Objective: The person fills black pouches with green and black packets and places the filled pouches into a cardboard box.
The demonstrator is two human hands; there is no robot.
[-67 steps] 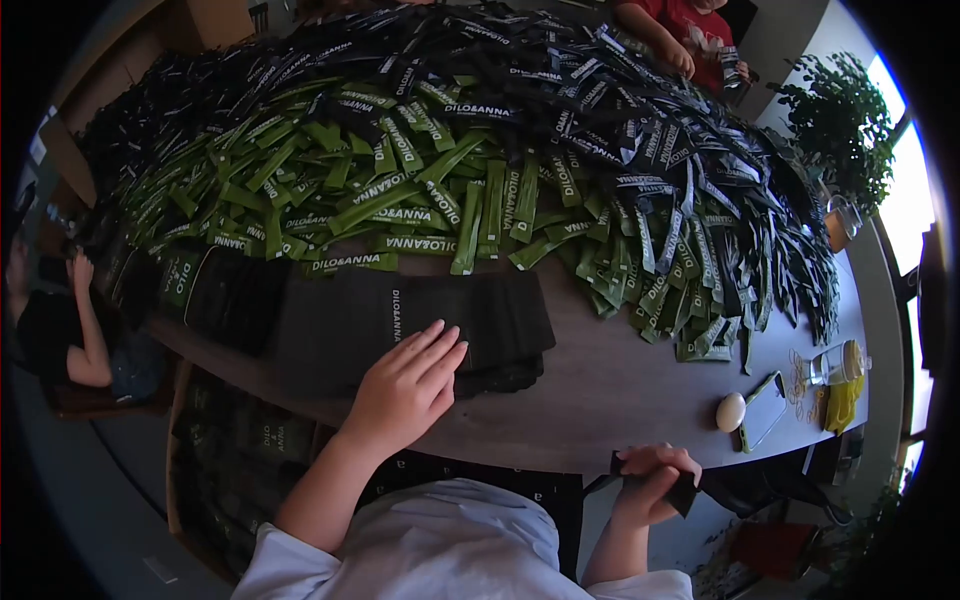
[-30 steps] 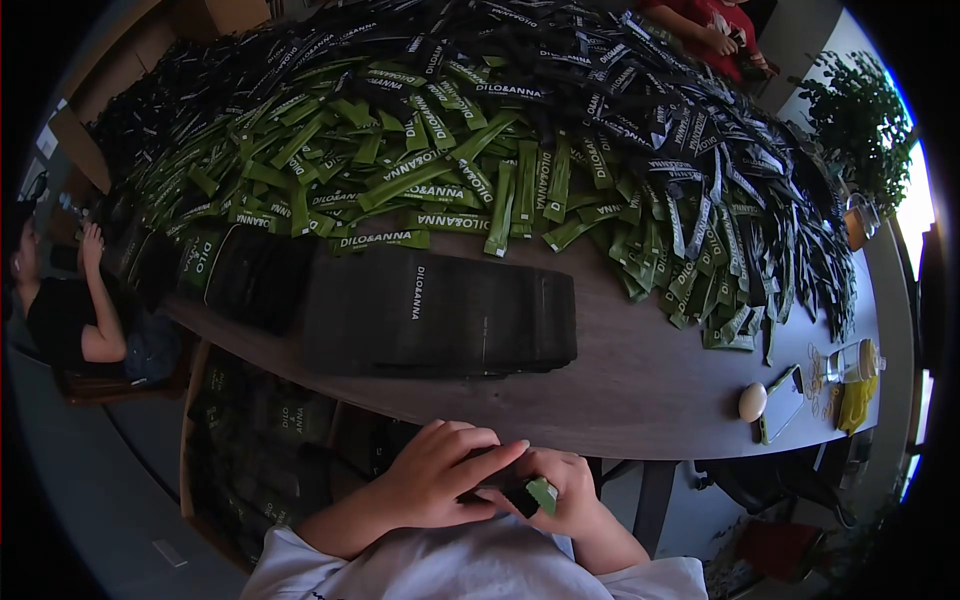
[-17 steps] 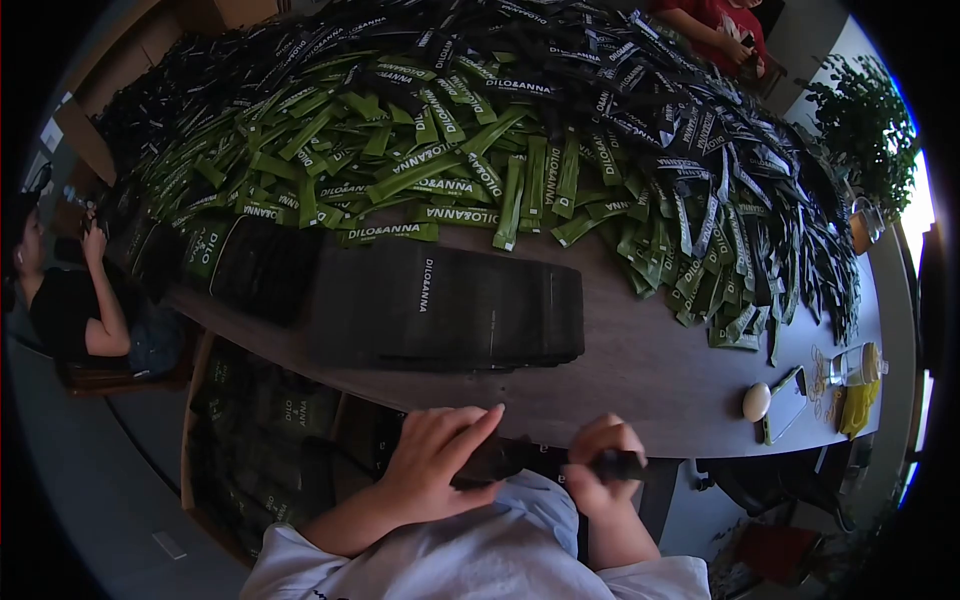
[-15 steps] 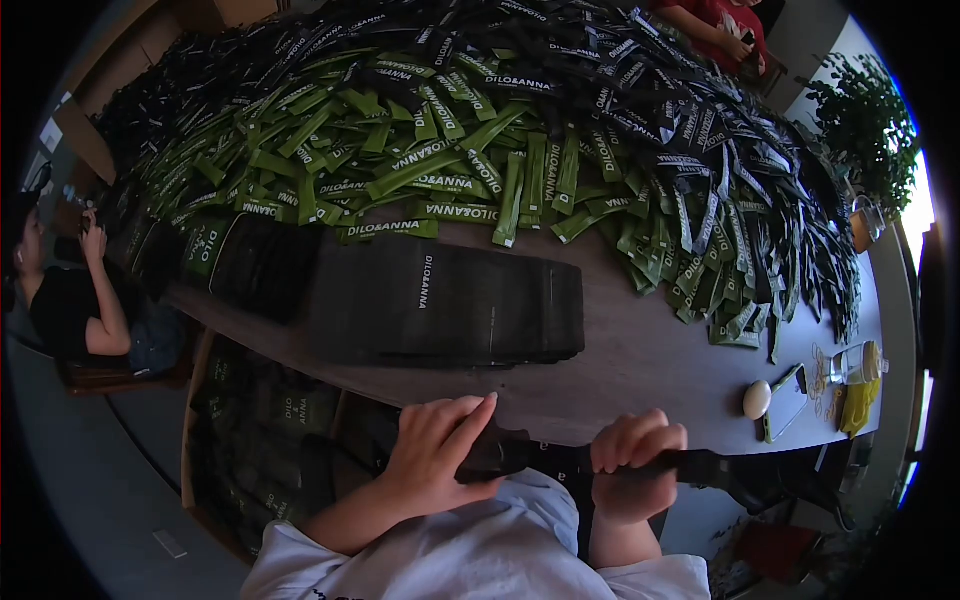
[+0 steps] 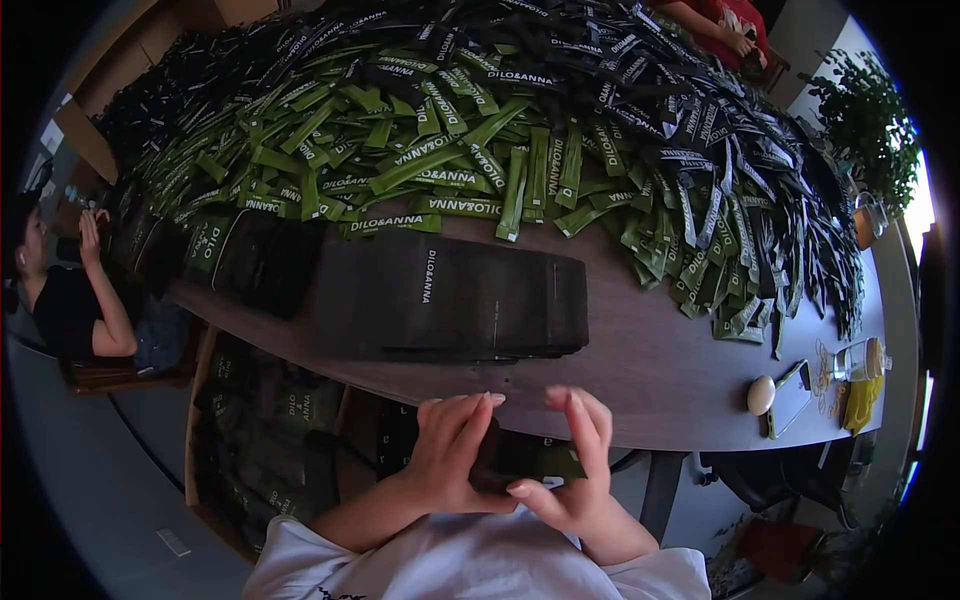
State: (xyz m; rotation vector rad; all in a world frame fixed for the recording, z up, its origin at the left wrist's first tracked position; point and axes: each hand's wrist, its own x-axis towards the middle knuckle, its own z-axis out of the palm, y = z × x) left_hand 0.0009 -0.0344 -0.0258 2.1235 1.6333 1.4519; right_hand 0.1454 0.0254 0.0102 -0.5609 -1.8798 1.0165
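My left hand [image 5: 440, 455] is closed around a black pouch [image 5: 488, 458] in front of my lap, seen mostly edge-on and partly hidden by the fingers. My right hand [image 5: 583, 470] is just to the right of it, thumb and fingers apart, slightly blurred. Nothing shows in its grip. Beyond both hands, a stack of flat black bags [image 5: 450, 300] printed DILO&ANNA lies near the table's front edge. Behind that stack spreads a large heap of green stick packets [image 5: 430, 180] and black stick packets [image 5: 640, 75].
Further black bags [image 5: 265, 270] lie left of the stack. Below the table edge is a carton [image 5: 196, 440] of dark pouches. At right are a phone [image 5: 790, 400], an egg-shaped object [image 5: 761, 395] and a glass jar [image 5: 857, 360]. Other people sit at left and far right.
My right hand has let go of the dark piece it gripped and moved left, opening beside my left hand. The left hand keeps its hold. The seated person's hands at left shifted.
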